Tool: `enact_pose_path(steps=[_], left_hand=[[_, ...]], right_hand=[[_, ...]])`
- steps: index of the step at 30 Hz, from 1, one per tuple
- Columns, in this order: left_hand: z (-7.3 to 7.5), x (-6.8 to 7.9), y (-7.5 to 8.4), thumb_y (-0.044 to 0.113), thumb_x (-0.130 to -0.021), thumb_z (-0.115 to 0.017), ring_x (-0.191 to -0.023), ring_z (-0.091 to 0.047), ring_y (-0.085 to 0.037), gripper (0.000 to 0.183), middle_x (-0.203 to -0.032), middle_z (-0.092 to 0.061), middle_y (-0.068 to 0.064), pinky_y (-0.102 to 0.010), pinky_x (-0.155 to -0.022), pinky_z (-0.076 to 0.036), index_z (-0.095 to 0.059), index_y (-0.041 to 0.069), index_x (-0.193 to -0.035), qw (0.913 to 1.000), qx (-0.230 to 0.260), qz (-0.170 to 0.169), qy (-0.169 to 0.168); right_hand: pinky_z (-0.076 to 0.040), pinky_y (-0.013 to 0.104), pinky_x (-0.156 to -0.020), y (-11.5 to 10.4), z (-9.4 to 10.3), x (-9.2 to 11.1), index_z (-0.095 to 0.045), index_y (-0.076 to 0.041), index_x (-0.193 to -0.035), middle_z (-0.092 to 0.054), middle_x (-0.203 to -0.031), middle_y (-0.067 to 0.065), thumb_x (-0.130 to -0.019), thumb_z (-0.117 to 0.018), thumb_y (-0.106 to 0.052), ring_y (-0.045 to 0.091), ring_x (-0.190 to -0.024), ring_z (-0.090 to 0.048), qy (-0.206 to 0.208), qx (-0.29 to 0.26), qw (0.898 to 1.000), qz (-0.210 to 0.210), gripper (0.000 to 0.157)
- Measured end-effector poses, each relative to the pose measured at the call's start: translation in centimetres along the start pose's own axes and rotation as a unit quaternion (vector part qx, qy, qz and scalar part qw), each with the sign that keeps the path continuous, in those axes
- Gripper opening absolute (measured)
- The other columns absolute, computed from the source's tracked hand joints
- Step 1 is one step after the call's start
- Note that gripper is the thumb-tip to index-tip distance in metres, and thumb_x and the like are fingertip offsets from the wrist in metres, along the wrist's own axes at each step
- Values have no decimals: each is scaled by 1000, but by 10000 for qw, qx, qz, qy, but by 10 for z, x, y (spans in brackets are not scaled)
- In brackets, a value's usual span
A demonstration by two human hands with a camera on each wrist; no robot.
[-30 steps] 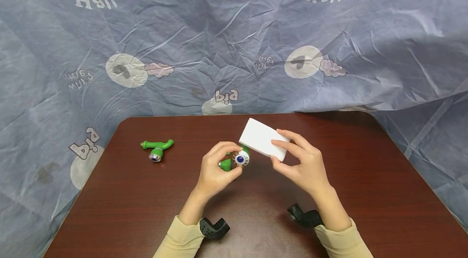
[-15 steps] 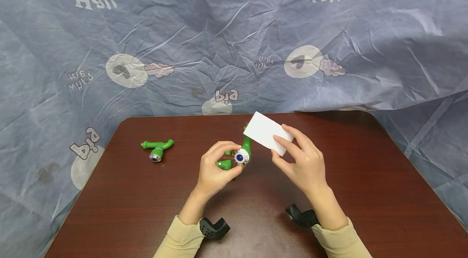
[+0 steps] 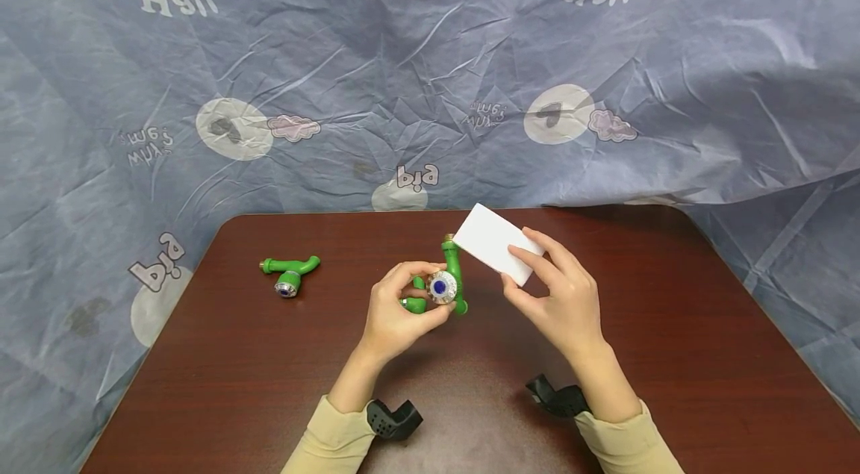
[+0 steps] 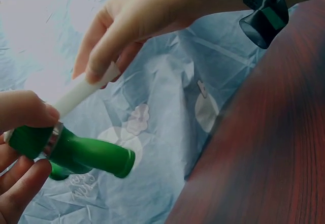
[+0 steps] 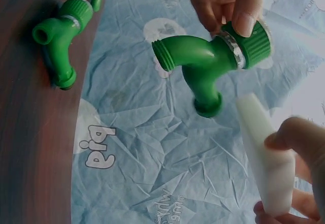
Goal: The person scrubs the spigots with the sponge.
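Note:
Held up over the table, a green plastic tap (image 3: pixel 453 269) with a blue-centred knob is pinched at that knob by my left hand (image 3: pixel 396 310). In the right wrist view the tap's (image 5: pixel 198 56) threaded end and spout show, with thumb and fingers on its ribbed knob. My right hand (image 3: pixel 561 295) holds a white sponge block (image 3: pixel 496 242) between thumb and fingers, just right of the tap. Seen from the right wrist, a small gap parts the sponge (image 5: pixel 264 153) from the tap.
A second green tap (image 3: pixel 289 276) lies on the dark wooden table (image 3: pixel 269 369) at the left. Partly hidden behind my left hand is another green tap (image 3: pixel 413 304). A blue printed cloth (image 3: pixel 376 86) hangs behind the table's far edge.
The tap has turned in my left hand, so its threaded end and lower end now show. My right hand and the sponge have moved slightly up and right, off the tap.

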State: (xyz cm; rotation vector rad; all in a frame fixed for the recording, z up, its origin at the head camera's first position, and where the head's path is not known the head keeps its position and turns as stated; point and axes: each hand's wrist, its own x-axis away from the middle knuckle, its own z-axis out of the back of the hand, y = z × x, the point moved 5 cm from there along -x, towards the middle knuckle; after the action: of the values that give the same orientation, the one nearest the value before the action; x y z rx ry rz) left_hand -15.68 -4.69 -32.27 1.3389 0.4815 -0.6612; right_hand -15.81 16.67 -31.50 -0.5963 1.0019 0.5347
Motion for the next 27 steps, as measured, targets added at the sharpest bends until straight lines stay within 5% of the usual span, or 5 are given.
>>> enact_pose_path(steps=[7, 16, 21, 27], left_hand=[[7, -1, -5, -12, -64, -78, -68, -58, -23, 43, -87, -59, -18, -32, -53, -55, -60, -10, -103, 9990, 81, 133, 408], [8, 4, -35, -14, -67, -77, -59, -57, -10, 45, -93, -57, -19, -22, -49, -50, -57, -6, -107, 9916, 1008, 747, 325], [5, 6, -43, -13, -70, -75, -63, -61, -14, 50, -98, -56, -19, -23, -53, -53, -55, -5, -115, 9847, 1458, 955, 64], [4, 3, -33, -22, -68, -70, -68, -63, -16, 46, -108, -50, -22, -30, -61, -57, -56, -10, -111, 9866, 1382, 861, -71]], right_hand=[[-44, 13, -83, -2, -1, -2, -73, -6, -96, -65, -111, 13, -68, -69, -13, 27, -92, -64, -179, -1125, 9934, -108, 29], [-44, 13, -85, -8, -5, -1, -73, -4, -94, -65, -110, 17, -63, -71, -6, 30, -91, -63, -623, -1702, 9834, -69, 31], [-46, 17, -85, -11, -7, -1, -73, -9, -98, -64, -114, 12, -69, -68, -12, 25, -94, -64, -834, -1547, 9844, 122, 30], [-48, 30, -78, -12, -5, -1, -74, -10, -98, -64, -114, 10, -74, -65, -20, 24, -93, -63, -512, -799, 9951, 289, 27]])
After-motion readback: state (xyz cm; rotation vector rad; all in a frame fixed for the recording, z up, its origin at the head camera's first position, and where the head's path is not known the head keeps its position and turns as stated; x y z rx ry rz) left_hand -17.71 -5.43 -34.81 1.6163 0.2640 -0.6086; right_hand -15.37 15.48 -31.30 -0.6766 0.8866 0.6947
